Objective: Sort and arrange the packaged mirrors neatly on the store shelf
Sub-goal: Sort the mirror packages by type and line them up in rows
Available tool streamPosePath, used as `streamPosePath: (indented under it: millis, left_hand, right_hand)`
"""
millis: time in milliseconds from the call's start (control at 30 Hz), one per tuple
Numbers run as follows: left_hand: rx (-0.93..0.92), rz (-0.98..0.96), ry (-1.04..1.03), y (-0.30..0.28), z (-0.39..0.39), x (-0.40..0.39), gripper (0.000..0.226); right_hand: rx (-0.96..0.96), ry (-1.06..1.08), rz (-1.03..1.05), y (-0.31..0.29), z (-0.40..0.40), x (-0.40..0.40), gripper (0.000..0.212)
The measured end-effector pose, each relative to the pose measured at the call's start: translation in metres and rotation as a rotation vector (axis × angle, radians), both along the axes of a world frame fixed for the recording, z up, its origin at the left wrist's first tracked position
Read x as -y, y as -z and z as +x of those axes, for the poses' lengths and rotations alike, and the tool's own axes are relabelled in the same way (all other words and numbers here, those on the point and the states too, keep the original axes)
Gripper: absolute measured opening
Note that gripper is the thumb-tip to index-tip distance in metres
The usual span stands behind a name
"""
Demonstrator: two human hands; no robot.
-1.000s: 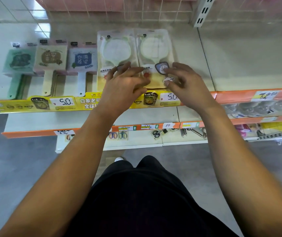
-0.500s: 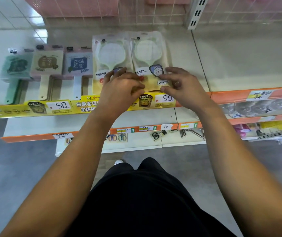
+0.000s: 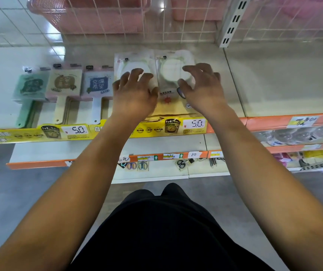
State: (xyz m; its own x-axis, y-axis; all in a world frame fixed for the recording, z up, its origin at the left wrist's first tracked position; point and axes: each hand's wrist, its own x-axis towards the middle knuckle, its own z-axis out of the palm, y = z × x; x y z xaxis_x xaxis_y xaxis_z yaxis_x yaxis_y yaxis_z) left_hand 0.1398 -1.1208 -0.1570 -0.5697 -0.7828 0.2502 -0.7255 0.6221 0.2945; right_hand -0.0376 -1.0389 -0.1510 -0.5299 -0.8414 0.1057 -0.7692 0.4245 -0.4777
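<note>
Two clear packages with round pale-green hand mirrors lie side by side on the white shelf [image 3: 274,81]. My left hand [image 3: 135,92] rests with spread fingers on the left package [image 3: 129,59]. Over the right package [image 3: 173,73] my right hand [image 3: 201,89] has its fingers spread and bent, fingertips at the plastic. Left of these lie three square-headed mirrors in packages: a green one [image 3: 30,86], a cream one [image 3: 63,82] and a blue-printed one [image 3: 98,84], their handles pointing toward me.
A yellow price strip [image 3: 74,131] marked 5.0 runs along the shelf's front edge, orange strip [image 3: 293,122] to the right. Pink baskets [image 3: 90,14] sit behind a wire grid at the back. Lower shelves hold scissors [image 3: 137,166] and small goods.
Both hands slid away from me, from the packages' lower printed parts up onto the round mirror heads. The view tilted, so the shelf sits lower in frame.
</note>
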Motion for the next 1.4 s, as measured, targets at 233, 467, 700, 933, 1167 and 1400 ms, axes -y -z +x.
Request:
streamPosePath:
  millis: [233,467,700,933,1167,1400]
  left_hand:
    - [0.216,0.107,0.004,-0.001,-0.001,0.027,0.036]
    - [0.188,0.125,0.0,-0.009,-0.001,0.032,0.033]
    - [0.121,0.007,-0.016,-0.006,-0.019,0.063,0.045]
    - [0.19,0.055,-0.013,0.006,-0.045,0.105,0.053]
    - [0.212,0.075,0.023,0.015,-0.049,0.113,0.055]
    - [0.202,0.06,0.034,0.014,-0.045,0.108,0.052]
  right_hand:
    - [-0.034,-0.065,0.211,-0.001,0.005,0.024,0.032]
    - [-0.008,-0.042,0.203,-0.014,0.006,0.027,0.025]
    - [-0.101,-0.009,0.176,-0.022,0.001,0.046,0.048]
    - [-0.201,-0.144,0.223,-0.002,-0.012,0.102,0.059]
    - [-0.115,-0.179,0.252,0.01,-0.022,0.111,0.061]
    - [-0.107,-0.17,0.215,0.012,-0.023,0.106,0.058]
